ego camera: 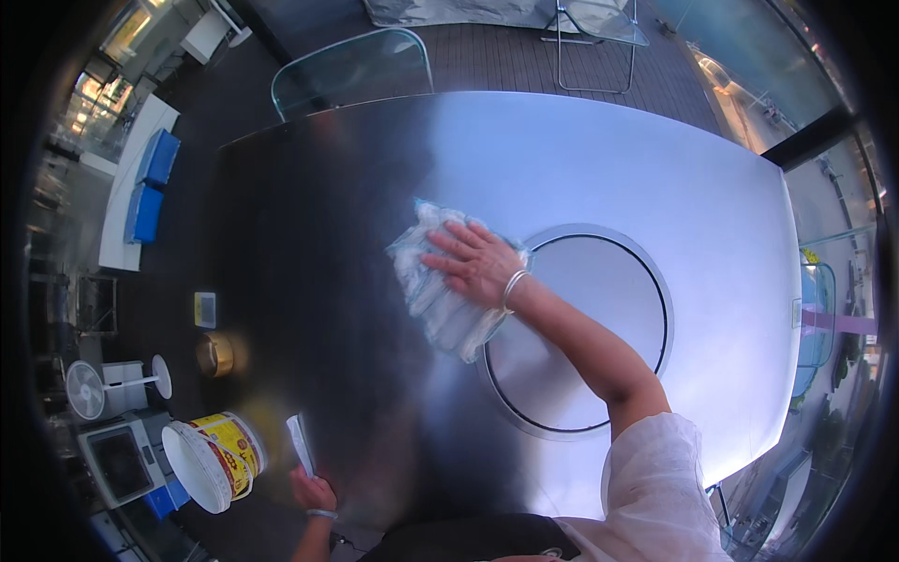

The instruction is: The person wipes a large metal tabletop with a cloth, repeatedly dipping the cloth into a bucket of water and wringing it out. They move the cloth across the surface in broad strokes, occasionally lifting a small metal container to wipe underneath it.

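Note:
My right hand (479,264), with a silver bangle at the wrist, lies spread flat on a white cloth with a pale blue-green edge (449,319). The cloth rests on a stainless steel table (597,168) and reaches the rim of a round inset plate (583,330). At the near left edge of the table my left hand (316,490) grips a flat, pale, narrow object (300,442) that points away from me; its exact kind is unclear.
On the left stand a white plastic bucket (200,464) with a yellow and red label, a gold-coloured round container (215,354) and a small white and yellow item (205,310). A clear chair (358,67) stands beyond the table's far edge, another (597,42) farther right.

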Tool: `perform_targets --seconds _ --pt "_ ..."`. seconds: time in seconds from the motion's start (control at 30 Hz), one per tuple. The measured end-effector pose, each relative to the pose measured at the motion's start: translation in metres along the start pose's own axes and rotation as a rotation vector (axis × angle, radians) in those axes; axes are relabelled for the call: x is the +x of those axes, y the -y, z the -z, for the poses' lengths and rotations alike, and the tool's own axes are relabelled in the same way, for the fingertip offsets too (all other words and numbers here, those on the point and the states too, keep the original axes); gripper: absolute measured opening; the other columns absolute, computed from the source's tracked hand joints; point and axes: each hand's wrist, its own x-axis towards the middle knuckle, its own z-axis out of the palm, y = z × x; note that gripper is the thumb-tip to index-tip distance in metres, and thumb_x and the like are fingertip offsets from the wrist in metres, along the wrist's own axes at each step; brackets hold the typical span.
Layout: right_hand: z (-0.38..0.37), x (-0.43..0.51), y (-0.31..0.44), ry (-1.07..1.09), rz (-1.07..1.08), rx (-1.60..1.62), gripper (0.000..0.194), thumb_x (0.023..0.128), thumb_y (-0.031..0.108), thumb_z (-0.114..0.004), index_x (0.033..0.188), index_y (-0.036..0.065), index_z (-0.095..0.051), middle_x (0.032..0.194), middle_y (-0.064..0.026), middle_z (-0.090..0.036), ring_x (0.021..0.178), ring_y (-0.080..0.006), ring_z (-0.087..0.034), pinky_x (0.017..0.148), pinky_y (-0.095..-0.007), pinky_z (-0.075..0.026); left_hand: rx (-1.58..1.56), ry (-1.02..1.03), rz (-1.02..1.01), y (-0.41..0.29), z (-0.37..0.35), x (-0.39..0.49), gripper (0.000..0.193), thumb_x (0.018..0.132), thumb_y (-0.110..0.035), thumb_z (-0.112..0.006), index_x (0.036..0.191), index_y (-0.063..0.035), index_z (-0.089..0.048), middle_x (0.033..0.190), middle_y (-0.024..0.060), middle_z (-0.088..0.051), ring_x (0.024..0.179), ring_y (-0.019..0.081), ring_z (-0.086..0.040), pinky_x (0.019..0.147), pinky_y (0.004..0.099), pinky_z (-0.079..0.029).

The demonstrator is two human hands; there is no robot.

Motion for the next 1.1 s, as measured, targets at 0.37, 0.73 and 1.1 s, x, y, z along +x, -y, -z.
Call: perform_targets --seconds 0.37,0.73,1.1 --pt "0.05 0.059 -0.221 -0.06 -1.376 -0.306 0.072 0.093 0.058 -0.033 0.155 0.023 -0.024 0.163 -0.0111 -0.017 0.148 -0.0416 -0.011 0.119 -0.0508 -0.007 -0.038 0.025 0.003 -0.011 0.008 0.001 0.044 0.079 -0.008 -0.05 0.122 0.0029 -0.047 0.1 0.0241 -0.053 0.089 0.0425 -0.053 0.078 0.0521 -0.043" --pt "-0.038 0.112 0.128 0.071 0.046 0.027 0.067 0.093 0.04 -0.051 0.152 0.016 -0.031 0.16 -0.0081 -0.023 0.149 -0.0336 -0.013 0.122 -0.0463 -0.01 -0.179 -0.023 0.011 -0.014 0.006 0.006 0.045 0.078 -0.003 -0.052 0.122 0.0012 -0.049 0.102 0.0234 -0.054 0.092 0.0441 -0.054 0.078 0.053 -0.045" --pt "-0.027 -0.174 0.377 0.352 -0.044 0.412 0.047 0.085 0.016 -0.06 0.132 0.013 -0.054 0.154 -0.0087 -0.037 0.144 -0.0298 -0.031 0.117 -0.0485 -0.026 -0.322 -0.058 0.008 -0.015 0.017 0.012 0.046 0.078 -0.003 -0.055 0.124 -0.0042 -0.053 0.103 0.0178 -0.056 0.094 0.038 -0.059 0.079 0.0467 -0.049"
